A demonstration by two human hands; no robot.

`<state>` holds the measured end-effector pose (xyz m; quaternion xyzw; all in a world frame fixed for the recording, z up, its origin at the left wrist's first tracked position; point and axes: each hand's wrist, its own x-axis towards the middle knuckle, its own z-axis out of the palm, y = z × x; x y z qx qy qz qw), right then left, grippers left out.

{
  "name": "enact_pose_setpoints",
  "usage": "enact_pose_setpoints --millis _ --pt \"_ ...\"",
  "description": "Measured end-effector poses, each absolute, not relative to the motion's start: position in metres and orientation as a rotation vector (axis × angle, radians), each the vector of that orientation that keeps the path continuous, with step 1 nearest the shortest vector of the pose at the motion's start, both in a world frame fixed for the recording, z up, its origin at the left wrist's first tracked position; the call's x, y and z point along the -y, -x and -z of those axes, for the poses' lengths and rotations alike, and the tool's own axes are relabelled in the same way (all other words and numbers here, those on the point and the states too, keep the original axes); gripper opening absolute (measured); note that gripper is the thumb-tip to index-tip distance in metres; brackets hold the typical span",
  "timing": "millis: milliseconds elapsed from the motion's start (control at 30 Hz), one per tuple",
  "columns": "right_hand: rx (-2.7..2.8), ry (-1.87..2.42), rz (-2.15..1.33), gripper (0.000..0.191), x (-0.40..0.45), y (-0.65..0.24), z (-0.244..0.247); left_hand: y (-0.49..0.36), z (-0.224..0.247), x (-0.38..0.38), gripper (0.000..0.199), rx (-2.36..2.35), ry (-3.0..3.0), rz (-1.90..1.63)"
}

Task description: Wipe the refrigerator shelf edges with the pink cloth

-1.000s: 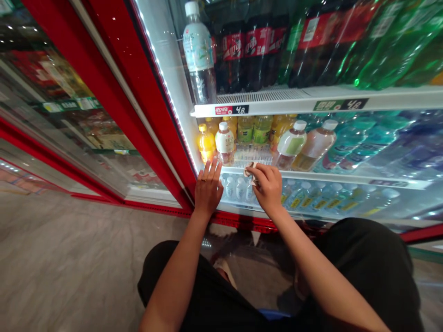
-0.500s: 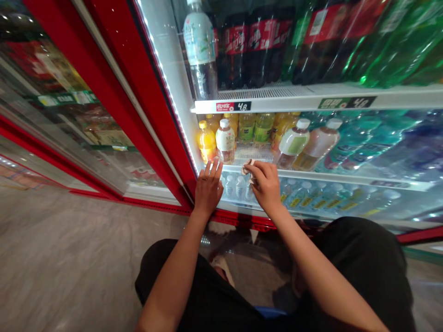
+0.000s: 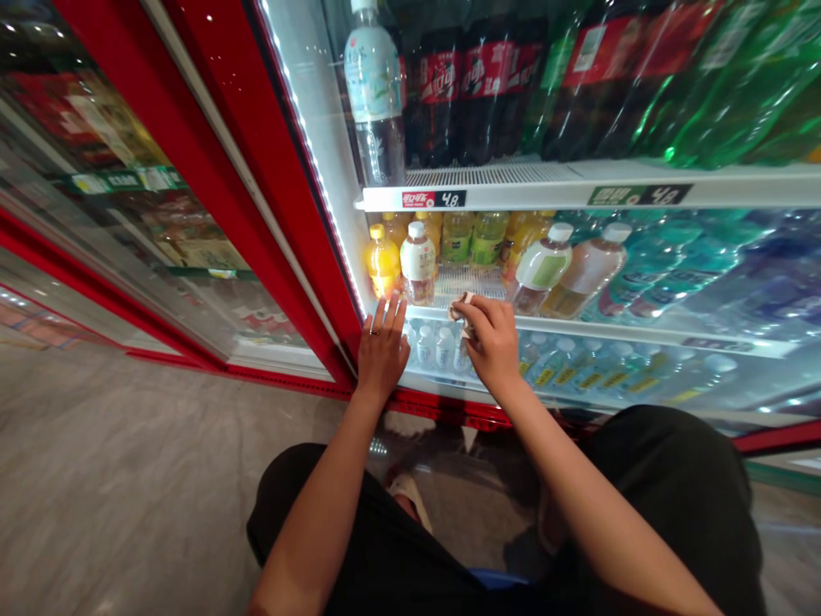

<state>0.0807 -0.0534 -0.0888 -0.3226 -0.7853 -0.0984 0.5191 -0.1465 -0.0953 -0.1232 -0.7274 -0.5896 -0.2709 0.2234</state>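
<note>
Pale wad: small, crumpled (image 3: pixel 457 308), darker in places; material unclear. Right hand (image 3: pixel 495 338) pinched it between thumb and fingers, in front of the middle shelf (image 3: pixel 577 327). Left hand (image 3: pixel 382 352) was outstretched, fingers slightly apart, near the yellow bottle (image 3: pixel 383 263). Versus half a second earlier: little changed; wad stayed pinched, bottles unmoved.

The number 4.8 is displayed on a red-and-black tag (image 3: pixel 434 198) marked 可口可乐 and on a green-and-black tag (image 3: pixel 641 195) along the upper shelf (image 3: pixel 526 198).
</note>
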Motion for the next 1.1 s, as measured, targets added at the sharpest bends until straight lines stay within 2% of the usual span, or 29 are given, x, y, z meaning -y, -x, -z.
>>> enact_pose_setpoints --millis 167,400,867,1100 --pt "1.944 0.739 0.242 0.056 0.055 -0.077 0.088 0.146 0.125 0.095 0.091 1.612 1.974 0.752" --pt "1.822 0.805 0.188 0.066 0.058 -0.087 0.092 0.146 0.124 0.095 0.091 1.624 1.998 0.733" --pt "1.903 0.793 0.219 0.057 0.055 -0.079 0.091 0.144 0.124 0.095 0.095 1.629 2.001 0.725" --pt "1.981 0.753 0.219 0.053 0.055 -0.068 0.094 0.144 0.123 0.095 0.090 1.633 1.977 0.707"
